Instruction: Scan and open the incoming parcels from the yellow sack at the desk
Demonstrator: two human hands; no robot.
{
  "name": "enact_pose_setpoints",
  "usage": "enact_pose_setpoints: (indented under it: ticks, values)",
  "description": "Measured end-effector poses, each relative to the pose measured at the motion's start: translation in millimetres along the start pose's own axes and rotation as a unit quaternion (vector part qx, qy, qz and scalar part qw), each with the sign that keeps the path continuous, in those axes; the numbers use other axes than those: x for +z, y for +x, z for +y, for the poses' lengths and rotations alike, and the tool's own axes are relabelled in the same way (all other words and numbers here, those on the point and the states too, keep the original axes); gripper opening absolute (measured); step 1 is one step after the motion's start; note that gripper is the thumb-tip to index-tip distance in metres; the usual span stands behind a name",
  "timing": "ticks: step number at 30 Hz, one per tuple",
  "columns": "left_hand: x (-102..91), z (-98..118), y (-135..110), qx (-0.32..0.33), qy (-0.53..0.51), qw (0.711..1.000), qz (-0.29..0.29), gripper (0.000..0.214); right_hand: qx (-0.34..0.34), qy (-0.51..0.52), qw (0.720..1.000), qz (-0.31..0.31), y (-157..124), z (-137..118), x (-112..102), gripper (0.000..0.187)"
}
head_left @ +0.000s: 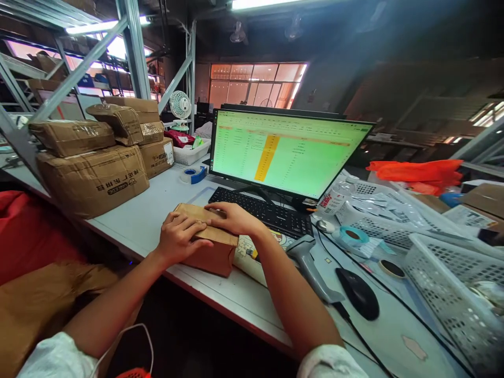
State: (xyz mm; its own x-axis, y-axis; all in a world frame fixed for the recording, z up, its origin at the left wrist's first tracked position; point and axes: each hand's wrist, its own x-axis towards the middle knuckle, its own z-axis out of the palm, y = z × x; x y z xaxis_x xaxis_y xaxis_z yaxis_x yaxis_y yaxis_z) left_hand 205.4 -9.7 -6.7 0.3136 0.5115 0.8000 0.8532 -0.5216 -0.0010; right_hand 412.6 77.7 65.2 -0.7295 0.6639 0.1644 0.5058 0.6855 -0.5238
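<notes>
the small cardboard box [212, 257] sits closed at the near edge of the desk [142, 220], before the keyboard [268, 212], left hand [179, 239] curled gripping its left end, right hand [232, 218] pressed flat on top, fingers nearly straight; sealing tape cannot be made out.

Two bare forearms, ending in the left hand [179, 239] and the right hand [232, 218]. White fabric at both upper arms: left sleeve [55, 359] bunched in soft folds above the elbow, right sleeve [331, 363] plain and rounded. Thin white cable [147, 341] looping just beside the left sleeve, down to something red.
</notes>
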Motion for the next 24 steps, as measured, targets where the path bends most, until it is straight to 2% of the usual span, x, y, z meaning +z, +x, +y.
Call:
enact_pose_setpoints:
  ticks: [2,5,10,13,16,18,21,24]
  values:
    - [-0.1,1,-1,0.009,-0.004,1.000,0.005,0.028,0.012,-0.031,0.999,-0.037,7,-2,-1,0.051]
    - [-0.4,2,-3,0.017,-0.009,1.000,0.003,0.027,0.022,-0.122,0.991,-0.047,5,-15,-1,0.053]
    - [-1.3,2,-4,0.013,-0.002,1.000,-0.012,0.031,-0.005,-0.306,0.950,-0.061,-2,-43,1,0.038]
    - [-2.9,6,-6,0.021,-0.002,1.000,-0.002,0.031,0.028,-0.347,0.937,-0.030,10,-37,-8,0.038]
    - [-6.7,11,-8,0.019,0.005,1.000,0.001,0.030,0.128,-0.295,0.947,0.018,28,-13,-17,0.044]
    - [-11.3,13,-7,0.011,0.005,1.000,-0.018,0.032,0.166,-0.222,0.961,-0.021,36,7,-16,0.045]
    - [-21.3,11,9,0.010,-0.026,0.995,-0.096,0.035,0.179,-0.092,0.975,-0.095,39,29,-7,0.049]
    - [-30.3,1,43,-0.001,-0.071,0.978,-0.196,0.039,0.193,-0.006,0.977,-0.090,35,39,1,0.049]
